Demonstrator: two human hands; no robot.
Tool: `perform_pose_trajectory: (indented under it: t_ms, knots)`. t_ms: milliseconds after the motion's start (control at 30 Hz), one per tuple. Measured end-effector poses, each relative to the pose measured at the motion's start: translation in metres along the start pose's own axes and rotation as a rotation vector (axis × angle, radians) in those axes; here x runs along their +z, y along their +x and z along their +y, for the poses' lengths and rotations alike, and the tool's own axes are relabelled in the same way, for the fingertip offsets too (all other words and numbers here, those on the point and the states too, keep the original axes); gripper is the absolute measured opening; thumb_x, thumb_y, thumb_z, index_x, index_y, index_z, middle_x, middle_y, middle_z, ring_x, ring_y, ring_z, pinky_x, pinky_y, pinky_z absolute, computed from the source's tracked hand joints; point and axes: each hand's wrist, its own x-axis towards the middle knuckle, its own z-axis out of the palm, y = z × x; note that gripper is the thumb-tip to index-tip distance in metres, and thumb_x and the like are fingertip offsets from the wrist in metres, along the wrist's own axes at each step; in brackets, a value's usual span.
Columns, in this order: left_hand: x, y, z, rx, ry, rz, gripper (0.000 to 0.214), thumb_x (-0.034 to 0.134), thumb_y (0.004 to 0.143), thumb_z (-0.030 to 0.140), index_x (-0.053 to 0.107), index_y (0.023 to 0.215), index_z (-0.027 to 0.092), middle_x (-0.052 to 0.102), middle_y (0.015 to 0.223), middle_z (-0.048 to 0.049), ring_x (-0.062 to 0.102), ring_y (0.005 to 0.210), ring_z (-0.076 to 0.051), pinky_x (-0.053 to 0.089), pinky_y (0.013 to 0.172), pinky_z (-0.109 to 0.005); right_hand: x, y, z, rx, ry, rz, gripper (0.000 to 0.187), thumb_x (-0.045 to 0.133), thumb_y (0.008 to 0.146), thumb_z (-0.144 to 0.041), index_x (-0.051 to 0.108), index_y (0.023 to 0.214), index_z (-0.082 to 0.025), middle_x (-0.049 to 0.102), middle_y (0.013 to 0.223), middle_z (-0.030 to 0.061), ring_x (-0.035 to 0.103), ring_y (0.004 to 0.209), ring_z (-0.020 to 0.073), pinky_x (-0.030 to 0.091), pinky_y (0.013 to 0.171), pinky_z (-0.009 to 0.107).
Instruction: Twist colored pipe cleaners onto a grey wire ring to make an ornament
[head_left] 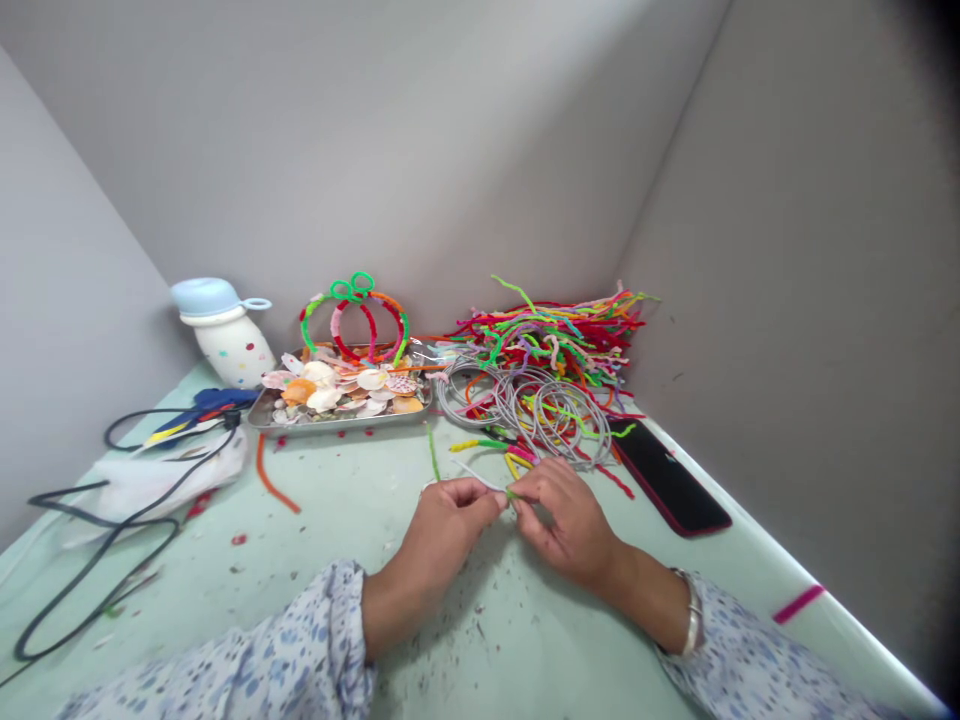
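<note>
My left hand (450, 525) is closed in a pinch on a thin pale grey wire (478, 474), whose free end points up and away to the left. Close beside it, fingertips almost meeting, my right hand (566, 520) pinches a short bit of green pipe cleaner (511, 494) at the wire. Most of both pieces is hidden by the fingers. Just beyond the hands lie a yellow, green and pink pipe-cleaner piece (487, 446) and several coils of grey wire (555, 415). A green pipe cleaner (433, 452) lies on the table past my left hand.
A metal tray (337, 427) of seashells stands at the back, with pipe-cleaner rings (406, 325) upright behind. A bottle (232, 345), black cable (112, 540) and plastic bag (172, 475) are left. A pipe-cleaner heap (555, 335) and phone (671, 480) are right.
</note>
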Motion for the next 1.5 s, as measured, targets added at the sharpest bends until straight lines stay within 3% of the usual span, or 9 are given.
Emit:
perform_pose_trajectory:
  t_ms: [267, 433, 500, 600, 633, 867, 1033, 1233, 1500]
  knots:
    - [0.002, 0.000, -0.001, 0.025, 0.041, 0.032, 0.027, 0.063, 0.077, 0.033, 0.055, 0.060, 0.015, 0.042, 0.051, 0.0060, 0.030, 0.046, -0.006, 0.024, 0.045, -0.020, 0.000, 0.000, 0.000, -0.021, -0.021, 0.014, 0.011, 0.051, 0.086, -0.012, 0.053, 0.093, -0.020, 0.061, 0.076, 0.0022, 0.053, 0.071, 0.0180, 0.039, 0.067, 0.033]
    - [0.005, -0.015, -0.004, 0.256, 0.060, 0.074, 0.024, 0.059, 0.084, 0.033, 0.058, 0.103, 0.019, 0.059, 0.079, 0.0007, 0.046, 0.056, -0.009, 0.038, 0.051, -0.020, -0.001, -0.004, 0.005, 0.194, 0.025, 0.159, 0.010, 0.049, 0.089, -0.016, 0.054, 0.095, -0.021, 0.058, 0.081, 0.0026, 0.055, 0.076, 0.0184, 0.044, 0.070, 0.033]
    - [0.005, -0.020, -0.006, 0.377, 0.235, 0.013, 0.015, 0.054, 0.087, 0.028, 0.061, 0.096, 0.019, 0.057, 0.070, 0.0010, 0.048, 0.058, -0.011, 0.039, 0.054, -0.021, -0.002, -0.005, 0.007, 0.292, 0.050, 0.207, 0.010, 0.047, 0.090, -0.018, 0.054, 0.097, -0.021, 0.056, 0.084, 0.0027, 0.055, 0.077, 0.0180, 0.045, 0.069, 0.031]
    - [0.004, -0.020, -0.012, 0.563, 0.511, -0.260, 0.012, 0.059, 0.082, 0.020, 0.067, 0.090, 0.019, 0.063, 0.080, -0.0027, 0.054, 0.064, -0.012, 0.041, 0.060, -0.023, -0.002, -0.007, 0.007, 0.327, 0.081, 0.226, 0.010, 0.045, 0.091, -0.020, 0.053, 0.098, -0.022, 0.055, 0.084, 0.0022, 0.055, 0.076, 0.0175, 0.046, 0.068, 0.031]
    - [0.004, -0.017, -0.014, 0.572, 0.551, -0.258, 0.014, 0.059, 0.082, 0.019, 0.067, 0.093, 0.019, 0.064, 0.082, -0.0038, 0.056, 0.066, -0.014, 0.042, 0.060, -0.023, -0.002, -0.007, 0.006, 0.316, 0.093, 0.222, 0.010, 0.045, 0.091, -0.020, 0.053, 0.098, -0.022, 0.055, 0.084, 0.0020, 0.055, 0.076, 0.0174, 0.046, 0.069, 0.031]
    - [-0.009, 0.005, -0.014, 0.633, 0.575, 0.002, 0.017, 0.052, 0.085, 0.013, 0.062, 0.098, 0.018, 0.065, 0.088, -0.0049, 0.059, 0.076, -0.016, 0.045, 0.069, -0.026, -0.005, -0.004, 0.000, 0.226, 0.152, 0.166, 0.012, 0.044, 0.090, -0.016, 0.053, 0.096, -0.022, 0.054, 0.083, 0.0024, 0.055, 0.078, 0.0175, 0.046, 0.068, 0.031]
    - [-0.013, 0.003, -0.007, 0.838, 0.558, 0.068, 0.006, 0.054, 0.088, 0.016, 0.059, 0.088, 0.019, 0.059, 0.080, -0.0021, 0.057, 0.076, -0.014, 0.046, 0.069, -0.025, -0.005, -0.003, 0.000, 0.204, 0.125, 0.141, 0.012, 0.045, 0.090, -0.016, 0.053, 0.096, -0.022, 0.055, 0.081, 0.0022, 0.055, 0.076, 0.0175, 0.047, 0.067, 0.031]
    - [-0.013, 0.004, -0.007, 1.032, 0.757, 0.301, 0.016, 0.061, 0.083, 0.015, 0.061, 0.097, 0.021, 0.058, 0.094, -0.0059, 0.058, 0.086, -0.018, 0.049, 0.073, -0.030, -0.003, -0.003, -0.002, 0.156, 0.139, 0.052, 0.011, 0.046, 0.090, -0.017, 0.053, 0.096, -0.022, 0.055, 0.078, 0.0015, 0.053, 0.074, 0.0175, 0.047, 0.068, 0.032]
    - [-0.014, 0.006, -0.004, 1.105, 0.905, 0.317, 0.003, 0.065, 0.083, 0.025, 0.068, 0.084, 0.024, 0.068, 0.079, -0.0023, 0.058, 0.079, -0.018, 0.039, 0.077, -0.035, -0.003, -0.003, -0.003, 0.114, 0.158, 0.016, 0.010, 0.046, 0.091, -0.016, 0.053, 0.096, -0.022, 0.056, 0.078, 0.0020, 0.053, 0.074, 0.0177, 0.047, 0.069, 0.032]
